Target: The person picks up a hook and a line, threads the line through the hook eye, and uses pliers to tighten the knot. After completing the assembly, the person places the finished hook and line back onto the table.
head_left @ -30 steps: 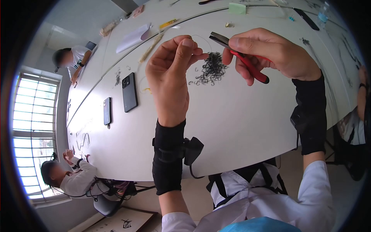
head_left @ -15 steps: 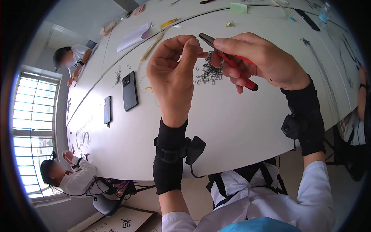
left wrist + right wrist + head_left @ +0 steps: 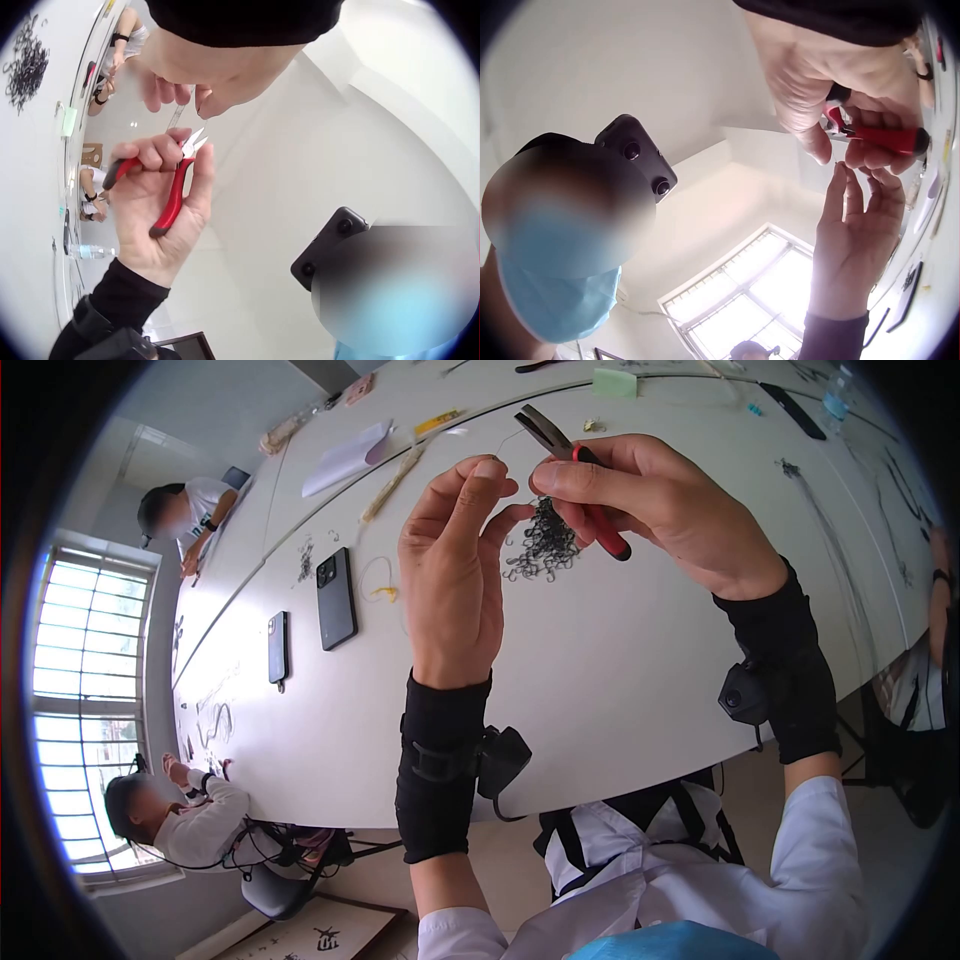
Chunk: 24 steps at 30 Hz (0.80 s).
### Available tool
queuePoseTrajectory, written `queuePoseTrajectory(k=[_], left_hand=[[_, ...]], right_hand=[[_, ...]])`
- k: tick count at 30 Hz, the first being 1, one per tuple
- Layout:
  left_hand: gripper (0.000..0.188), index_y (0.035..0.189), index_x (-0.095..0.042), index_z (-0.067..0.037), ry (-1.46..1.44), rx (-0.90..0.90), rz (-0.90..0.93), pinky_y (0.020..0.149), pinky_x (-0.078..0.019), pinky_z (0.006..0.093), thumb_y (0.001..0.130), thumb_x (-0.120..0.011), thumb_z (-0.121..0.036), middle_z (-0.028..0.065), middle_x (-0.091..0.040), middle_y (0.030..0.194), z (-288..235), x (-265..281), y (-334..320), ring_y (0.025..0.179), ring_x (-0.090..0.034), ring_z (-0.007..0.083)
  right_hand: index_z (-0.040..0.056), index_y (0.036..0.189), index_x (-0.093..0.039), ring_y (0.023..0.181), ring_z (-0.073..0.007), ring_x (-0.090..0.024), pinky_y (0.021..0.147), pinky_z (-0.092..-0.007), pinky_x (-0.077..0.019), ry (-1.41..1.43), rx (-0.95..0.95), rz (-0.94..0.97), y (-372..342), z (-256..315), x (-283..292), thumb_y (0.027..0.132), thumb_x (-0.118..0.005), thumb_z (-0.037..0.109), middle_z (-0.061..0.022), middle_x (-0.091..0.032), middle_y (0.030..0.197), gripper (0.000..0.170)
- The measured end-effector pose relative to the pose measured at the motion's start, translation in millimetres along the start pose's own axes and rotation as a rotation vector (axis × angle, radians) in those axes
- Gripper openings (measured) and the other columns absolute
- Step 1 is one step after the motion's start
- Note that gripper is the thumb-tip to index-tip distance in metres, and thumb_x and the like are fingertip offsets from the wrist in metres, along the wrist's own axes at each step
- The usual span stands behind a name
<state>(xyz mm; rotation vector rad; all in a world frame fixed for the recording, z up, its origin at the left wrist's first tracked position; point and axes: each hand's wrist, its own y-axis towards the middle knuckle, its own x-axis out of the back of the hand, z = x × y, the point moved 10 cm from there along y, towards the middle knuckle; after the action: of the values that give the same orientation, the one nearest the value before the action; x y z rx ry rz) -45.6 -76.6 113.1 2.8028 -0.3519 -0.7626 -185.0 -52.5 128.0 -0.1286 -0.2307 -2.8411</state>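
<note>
My left hand (image 3: pixel 452 565) is raised over the table, thumb and forefinger pinching a thin pale line (image 3: pixel 511 437). From those fingertips the line rises toward the pliers; anything smaller in the pinch is hidden. In my right hand (image 3: pixel 655 500) I grip red-handled pliers (image 3: pixel 545 432), their grey jaws pointing up and left, just above the left fingertips. The left wrist view shows the pliers (image 3: pixel 177 191) with jaws spread and both handles within the right hand (image 3: pixel 154 217). Beneath the hands lies a pile of small dark hooks (image 3: pixel 545 545).
Left of the pile lie a dark phone (image 3: pixel 337 600), a smaller phone (image 3: pixel 278 650) and a coil of line with a yellow piece (image 3: pixel 384 593). Farther back are white paper (image 3: pixel 347 458), a green note (image 3: pixel 614 382) and a water bottle (image 3: pixel 836 395). Two people sit at the left.
The pliers first came left to the left fingertips, then lifted up and away from them. The left hand stayed almost in place, shifting slightly right, and kept its pinch.
</note>
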Motion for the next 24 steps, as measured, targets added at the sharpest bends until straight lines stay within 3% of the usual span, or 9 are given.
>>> queuePoseTrajectory(k=[2, 8, 15, 18, 21, 24], left_hand=[[0.015, 0.106, -0.069, -0.002, -0.081, 0.068, 0.013, 0.085, -0.0504, 0.0309, 0.099, -0.066, -0.014, 0.0056, -0.069, 0.1, 8.2, -4.5, -3.8, 0.095, -0.063, 0.0131], [0.017, 0.11, -0.067, -0.002, -0.154, 0.122, 0.111, 0.082, -0.0481, 0.0321, 0.1, -0.064, -0.015, 0.0055, -0.068, 0.096, 16.6, -19.0, -8.6, 0.09, -0.062, 0.0143], [0.018, 0.112, -0.067, 0.0, -0.149, 0.149, 0.154, 0.079, -0.0502, 0.0305, 0.099, -0.063, -0.012, 0.0048, -0.066, 0.092, 12.1, -27.1, -9.5, 0.083, -0.06, 0.0134], [0.022, 0.117, -0.066, 0.001, 0.247, -0.144, 0.089, 0.08, -0.0495, 0.0291, 0.097, -0.065, -0.008, 0.0046, -0.065, 0.097, -18.3, -17.4, -4.7, 0.084, -0.059, 0.0122], [0.02, 0.109, -0.072, -0.002, 0.634, -0.494, 0.256, 0.08, -0.0492, 0.0294, 0.089, -0.072, 0.0, 0.0053, -0.064, 0.104, -50.8, -36.8, -10.9, 0.091, -0.061, 0.0139], [0.018, 0.107, -0.07, 0.001, 0.851, -0.565, 0.409, 0.092, -0.0482, 0.033, 0.089, -0.071, 0.003, 0.0089, -0.065, 0.108, -61.1, -51.9, -20.1, 0.103, -0.061, 0.0171]], right_hand=[[0.0036, 0.1, -0.068, 0.073, -0.0094, -0.058, 0.065, -0.0238, -0.0449, 0.087, -0.043, -0.021, -0.1, -5.2, -0.8, 0.096, -0.067, 0.034, -0.0005, -0.06, 0.077, 0.031], [0.004, 0.105, -0.069, 0.074, -0.0093, -0.059, 0.067, -0.025, -0.0467, 0.246, -0.027, -0.032, 2.6, -12.7, -3.2, 0.096, -0.066, 0.032, -0.0011, -0.062, 0.08, 0.029], [0.0032, 0.098, -0.066, 0.073, -0.0114, -0.061, 0.068, -0.0284, -0.049, 0.333, -0.031, -0.011, 0.5, -9.9, -2.0, 0.096, -0.063, 0.027, -0.003, -0.062, 0.08, 0.024], [0.0031, 0.094, -0.065, 0.071, -0.0149, -0.061, 0.068, -0.0309, -0.0503, 0.363, -0.093, 0.034, -4.6, -1.4, -3.4, 0.095, -0.062, 0.027, -0.0038, -0.06, 0.076, 0.024], [0.0026, 0.09, -0.065, 0.068, -0.0171, -0.062, 0.07, -0.0327, -0.0528, 0.392, -0.18, 0.141, -10.3, 0.4, -11.0, 0.093, -0.062, 0.027, -0.0045, -0.06, 0.073, 0.025], [0.0014, 0.09, -0.067, 0.067, -0.0167, -0.064, 0.073, -0.0328, -0.0559, 0.414, -0.209, 0.222, -11.2, -2.9, -12.8, 0.092, -0.062, 0.029, -0.0055, -0.064, 0.076, 0.028]])
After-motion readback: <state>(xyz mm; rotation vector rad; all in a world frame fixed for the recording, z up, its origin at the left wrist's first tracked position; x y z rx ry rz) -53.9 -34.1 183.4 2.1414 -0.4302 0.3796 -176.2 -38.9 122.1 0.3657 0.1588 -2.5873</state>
